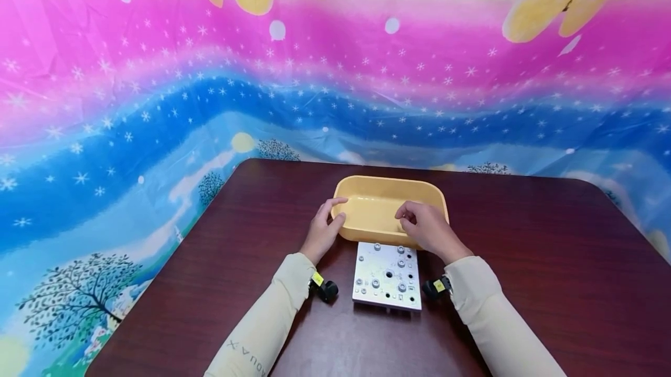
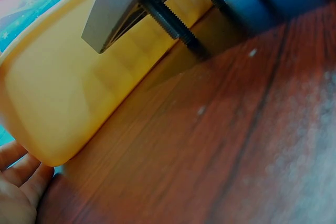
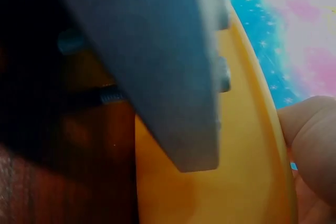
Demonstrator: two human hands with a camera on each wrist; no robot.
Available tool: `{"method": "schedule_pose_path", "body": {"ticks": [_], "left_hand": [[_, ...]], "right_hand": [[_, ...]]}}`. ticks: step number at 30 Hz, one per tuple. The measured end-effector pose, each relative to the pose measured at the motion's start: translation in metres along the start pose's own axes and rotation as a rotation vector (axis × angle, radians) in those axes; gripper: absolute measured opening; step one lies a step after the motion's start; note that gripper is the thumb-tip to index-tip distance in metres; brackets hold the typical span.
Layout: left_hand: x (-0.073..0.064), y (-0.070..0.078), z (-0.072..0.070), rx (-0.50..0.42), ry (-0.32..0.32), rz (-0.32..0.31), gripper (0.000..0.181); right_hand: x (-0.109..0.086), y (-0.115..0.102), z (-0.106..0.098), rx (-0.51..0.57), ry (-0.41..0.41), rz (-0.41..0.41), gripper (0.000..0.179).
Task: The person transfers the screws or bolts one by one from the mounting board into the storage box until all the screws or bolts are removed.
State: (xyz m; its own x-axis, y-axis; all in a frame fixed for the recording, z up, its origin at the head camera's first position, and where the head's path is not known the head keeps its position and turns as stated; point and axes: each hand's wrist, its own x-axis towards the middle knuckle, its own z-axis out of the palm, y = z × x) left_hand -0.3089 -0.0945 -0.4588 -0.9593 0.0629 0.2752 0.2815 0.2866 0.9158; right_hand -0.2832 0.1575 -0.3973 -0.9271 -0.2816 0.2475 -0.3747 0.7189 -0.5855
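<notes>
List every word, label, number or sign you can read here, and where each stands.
"X" on the left sleeve; its neighbouring letters are unclear.
Yellow label, left wrist camera: too small to read.
Yellow label, right wrist camera: too small to read.
Metal plate: no readable text.

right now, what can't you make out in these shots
Head: whether the right grip pinches anything; its own curled fingers hide that.
Head: some floor of the yellow tray, behind that same grip.
Left wrist: most of the left grip, cut off by the picture's corner.
Left wrist: lower tips of the bolts under the metal plate, lost in dark blur.
</notes>
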Motion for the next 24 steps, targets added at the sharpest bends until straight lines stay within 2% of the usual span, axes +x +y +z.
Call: {"method": "schedule_pose_path", "body": {"ticks": [13, 24], "left_hand": [[-0.0002, -0.0018, -0.0012, -0.021, -0.009, -0.007, 0.032], [0.0010, 0.0023, -0.0013, -0.007, -0.027, -0.035, 0.035]], "right_hand": [[0.0015, -0.0004, 0.0020, -0.009, -0.038, 0.027, 0.012], [0.0014, 0.0003, -0.0005, -0.018, -0.054, 0.009, 0.013]]}}
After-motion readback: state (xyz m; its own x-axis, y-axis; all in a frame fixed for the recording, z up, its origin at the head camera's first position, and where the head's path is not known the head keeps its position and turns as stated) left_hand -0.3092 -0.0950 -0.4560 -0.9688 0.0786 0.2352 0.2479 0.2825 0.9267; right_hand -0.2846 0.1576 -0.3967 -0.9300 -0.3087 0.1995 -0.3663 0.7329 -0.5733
